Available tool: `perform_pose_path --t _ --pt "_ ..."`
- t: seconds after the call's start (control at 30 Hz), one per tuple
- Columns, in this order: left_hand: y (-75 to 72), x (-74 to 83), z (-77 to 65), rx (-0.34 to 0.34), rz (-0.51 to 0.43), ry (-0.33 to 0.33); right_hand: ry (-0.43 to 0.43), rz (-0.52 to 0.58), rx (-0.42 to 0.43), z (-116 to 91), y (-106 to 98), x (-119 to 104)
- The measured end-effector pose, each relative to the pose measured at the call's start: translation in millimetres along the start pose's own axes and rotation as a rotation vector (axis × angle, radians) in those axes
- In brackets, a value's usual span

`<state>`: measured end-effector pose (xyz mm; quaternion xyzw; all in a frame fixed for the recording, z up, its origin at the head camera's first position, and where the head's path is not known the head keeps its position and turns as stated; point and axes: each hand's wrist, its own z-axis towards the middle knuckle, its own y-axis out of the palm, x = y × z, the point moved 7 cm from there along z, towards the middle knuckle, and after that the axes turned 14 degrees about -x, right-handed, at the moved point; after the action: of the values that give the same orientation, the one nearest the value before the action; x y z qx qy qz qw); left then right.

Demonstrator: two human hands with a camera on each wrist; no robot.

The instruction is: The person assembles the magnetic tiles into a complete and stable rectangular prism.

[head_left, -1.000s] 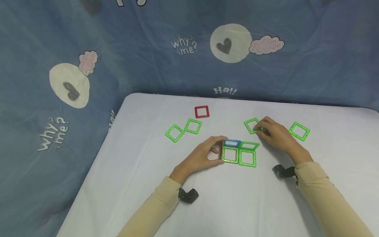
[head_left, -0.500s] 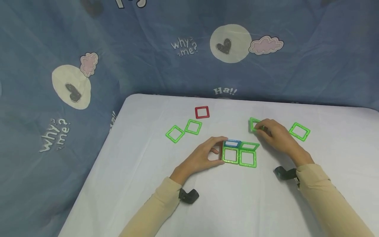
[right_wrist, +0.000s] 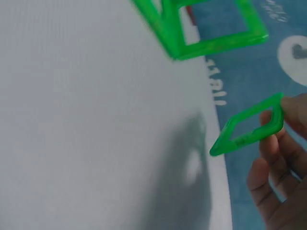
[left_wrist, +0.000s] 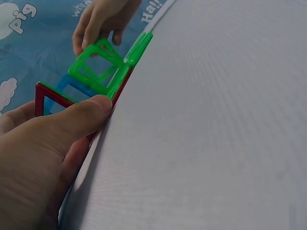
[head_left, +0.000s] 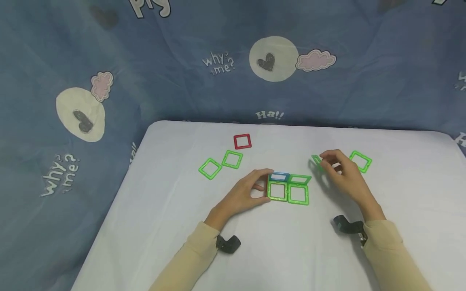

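Observation:
My left hand (head_left: pixel 238 197) grips the left end of a small structure of square magnetic tiles, thumb at the front and a finger at the back. Upright green tiles (head_left: pixel 288 193) form its front face; a blue tile (head_left: pixel 279 174) shows behind them. In the left wrist view, a red tile (left_wrist: pixel 39 101) stands by the fingers, partly covered. Right of the structure, my right hand (head_left: pixel 344 171) pinches a loose green tile (head_left: pixel 316 160) by one edge. That tile is tilted, held above the table and apart from the structure.
Behind and left of the structure lie a red tile (head_left: pixel 242 148) and two green tiles (head_left: pixel 232 166), (head_left: pixel 210 178). Another green tile (head_left: pixel 367 165) lies beyond my right hand. A printed blue cloth (head_left: pixel 174 89) hangs behind the white table (head_left: pixel 276 250).
My right hand has lifted the green tile off the table and tilted it, shifting slightly nearer me. The left hand keeps its grip on the structure. The head view has shifted a little.

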<state>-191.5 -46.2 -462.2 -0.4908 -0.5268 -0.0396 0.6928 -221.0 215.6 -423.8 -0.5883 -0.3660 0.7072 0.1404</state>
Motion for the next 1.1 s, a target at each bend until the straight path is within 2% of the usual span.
perform_pose_path --t 0.17,0.4,0.73,1.1 --pt "-0.9 -0.2 0.6 0.007 -0.014 0.009 0.069 0.084 0.057 -16.7 -2.5 1.2" --pt "-0.7 -1.2 5.0 0.025 -0.017 0.028 0.078 0.128 0.087 -29.3 1.0 3.7" --pt "-4.6 -6.2 13.5 0.037 0.003 0.007 0.114 0.168 0.023 -26.5 10.6 -4.1" --pt "-7.0 -5.6 16.1 0.048 0.009 0.0 0.121 0.155 0.005 -29.5 12.5 -5.9"
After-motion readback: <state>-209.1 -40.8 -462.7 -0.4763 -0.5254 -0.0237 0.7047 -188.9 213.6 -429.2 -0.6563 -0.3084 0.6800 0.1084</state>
